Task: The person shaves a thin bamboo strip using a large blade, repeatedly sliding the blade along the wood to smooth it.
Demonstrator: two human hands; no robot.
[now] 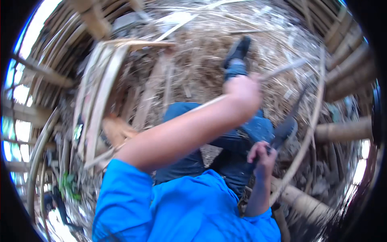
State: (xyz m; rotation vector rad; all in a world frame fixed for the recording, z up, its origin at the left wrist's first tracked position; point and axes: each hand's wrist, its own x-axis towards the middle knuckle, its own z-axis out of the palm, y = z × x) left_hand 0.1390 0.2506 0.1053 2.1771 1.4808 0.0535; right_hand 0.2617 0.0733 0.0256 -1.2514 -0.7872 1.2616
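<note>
My left arm reaches across my body, and my left hand (244, 89), blurred by motion, is closed round a long pale bamboo strip (284, 68). The strip slants from the lower left, passes behind my forearm and sticks out beyond the hand to the upper right. Near my right knee, my right hand (263, 155) is closed on the handle of a long knife. Its dark blade (291, 115) points up and away to the right, apart from the strip. Most of the knife handle is hidden by my fingers.
A low slatted wooden frame (105, 82) stands at my left. Shavings (201, 56) litter the ground around my shoe (238, 50). A long curved bamboo length (308, 135) runs along my right, near thick bamboo poles (342, 131). Bamboo slat walls (52, 52) surround the spot.
</note>
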